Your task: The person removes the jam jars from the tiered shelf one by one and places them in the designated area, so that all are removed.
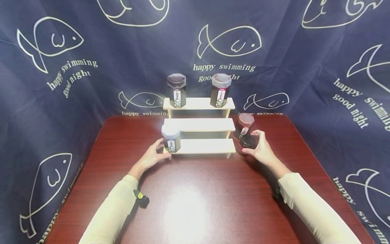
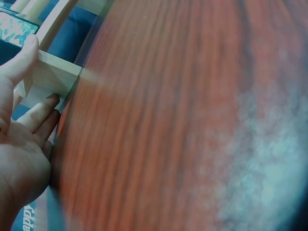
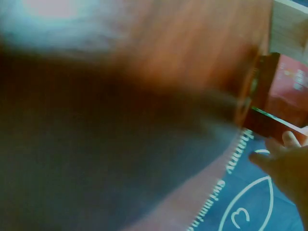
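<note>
Wooden shelf (image 1: 199, 146) flanked by left hand (image 1: 153, 156), right hand (image 1: 261, 149).

you're sitting at a staged recording corner rather than a lived-in room: a dark blue fish-print cloth (image 1: 61, 84) curtains off everything behind and beside the reddish wooden surface (image 1: 195, 196), where a small stepped wooden shelf (image 1: 199, 127) displays labelled jars (image 1: 176, 89).
</note>
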`<state>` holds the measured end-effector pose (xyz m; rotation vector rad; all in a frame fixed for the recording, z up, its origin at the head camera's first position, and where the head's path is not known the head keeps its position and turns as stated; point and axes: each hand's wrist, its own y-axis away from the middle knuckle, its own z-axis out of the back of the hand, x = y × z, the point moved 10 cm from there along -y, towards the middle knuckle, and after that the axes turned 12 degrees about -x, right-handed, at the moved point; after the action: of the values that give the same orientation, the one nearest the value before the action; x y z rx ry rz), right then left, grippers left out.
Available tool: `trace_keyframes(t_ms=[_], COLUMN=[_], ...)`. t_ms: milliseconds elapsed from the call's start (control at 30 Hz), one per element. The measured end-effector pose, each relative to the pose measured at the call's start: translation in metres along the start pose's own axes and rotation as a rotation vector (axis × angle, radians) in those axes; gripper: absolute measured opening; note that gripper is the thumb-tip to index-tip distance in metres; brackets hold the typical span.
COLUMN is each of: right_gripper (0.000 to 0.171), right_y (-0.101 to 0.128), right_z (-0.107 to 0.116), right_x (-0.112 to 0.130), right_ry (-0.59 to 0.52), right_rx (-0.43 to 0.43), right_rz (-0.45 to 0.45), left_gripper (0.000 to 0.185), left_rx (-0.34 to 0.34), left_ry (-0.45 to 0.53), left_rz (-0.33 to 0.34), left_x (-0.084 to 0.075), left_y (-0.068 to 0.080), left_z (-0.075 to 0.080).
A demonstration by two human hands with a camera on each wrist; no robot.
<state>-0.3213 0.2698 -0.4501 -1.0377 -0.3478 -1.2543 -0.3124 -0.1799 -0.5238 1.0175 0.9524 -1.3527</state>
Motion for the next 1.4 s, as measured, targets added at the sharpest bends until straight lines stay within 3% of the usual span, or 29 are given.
trace_keyframes(t_ms=[200,300,500,600,833,1067,1400], right_gripper=[0.087,0.09,0.085,0.082,0.086,0.09,0.102], right_y=[-0.013,-0.014,-0.004,0.002,0.0,0.009,0.023], right_z=[0.009,0.004,-0.023,-0.041,-0.108,-0.163,-0.201], right_x=[0.033,0.062,0.144,0.169,0.162,0.173,0.185], right_ry=[-0.073,-0.2,-0.351,-0.382,-0.43,-0.472,-0.331], right_rx=[-0.098,-0.123,-0.02,0.041,0.107,0.178,0.061], right_rz=[0.037,0.062,0.15,0.162,0.072,-0.02,-0.103], left_gripper=[0.096,0.096,0.097,0.098,0.098,0.1,0.092], left_rx=[-0.005,0.0,-0.009,-0.008,0.003,-0.003,0.002], left_ry=[-0.017,-0.009,-0.034,-0.04,-0.039,-0.061,-0.024], left_rz=[-0.02,-0.012,-0.015,-0.013,-0.011,-0.016,-0.037], left_x=[-0.001,-0.001,-0.002,-0.003,-0.004,-0.003,-0.005], left_y=[0.0,0.001,0.002,0.004,0.002,0.003,0.001], left_z=[0.001,0.0,0.001,0.001,0.0,0.001,-0.002])
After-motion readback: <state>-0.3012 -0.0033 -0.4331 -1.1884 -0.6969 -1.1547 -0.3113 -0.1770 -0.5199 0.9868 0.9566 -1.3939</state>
